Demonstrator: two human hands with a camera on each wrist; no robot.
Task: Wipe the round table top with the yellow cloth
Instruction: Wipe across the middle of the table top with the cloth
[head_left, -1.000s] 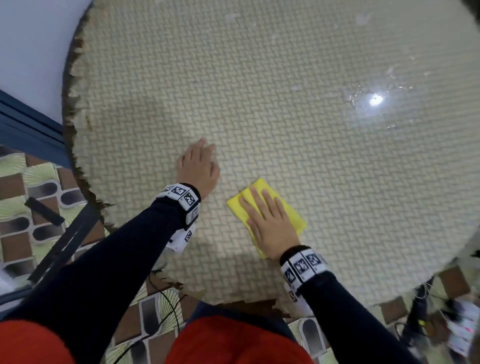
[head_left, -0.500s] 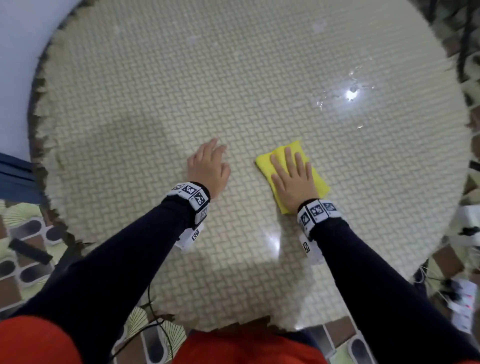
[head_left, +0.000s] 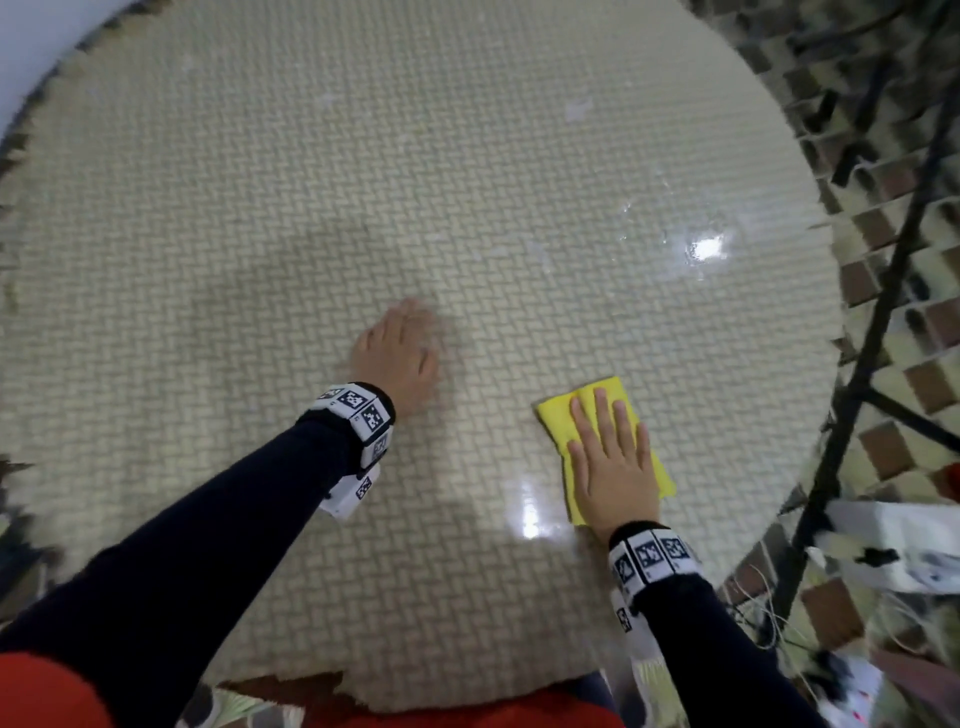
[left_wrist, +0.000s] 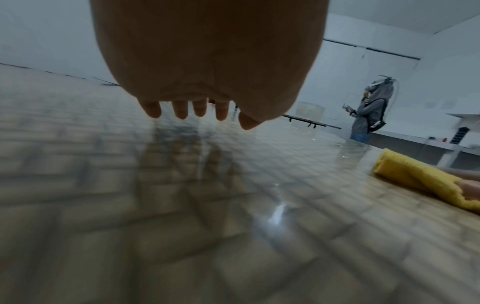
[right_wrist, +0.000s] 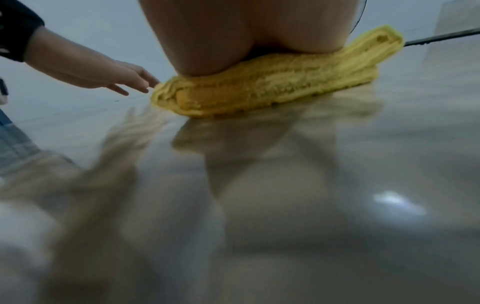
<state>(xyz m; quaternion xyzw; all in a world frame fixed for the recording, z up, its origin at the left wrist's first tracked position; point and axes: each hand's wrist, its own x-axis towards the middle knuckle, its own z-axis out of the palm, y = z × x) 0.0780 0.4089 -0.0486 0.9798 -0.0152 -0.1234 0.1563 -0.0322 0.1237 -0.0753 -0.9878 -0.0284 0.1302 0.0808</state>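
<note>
Both our hands are over the round desk (head_left: 260, 208), whose pale woven-pattern top shines with bright glints. Our right hand (head_left: 613, 462) lies flat on the folded yellow cloth (head_left: 556, 415), fingers straight and slightly spread, palm pressing it onto the desk; nothing is curled round it. That cloth sits on the right half of the top, nearer our edge, its far end and right side showing past the hand. Our left hand (head_left: 397, 356) is well apart from it, toward the middle, its grip loose and holding nothing, fingers (left_wrist: 153, 109) extended just above the surface. A second person (left_wrist: 371, 115) stands in the background.
</note>
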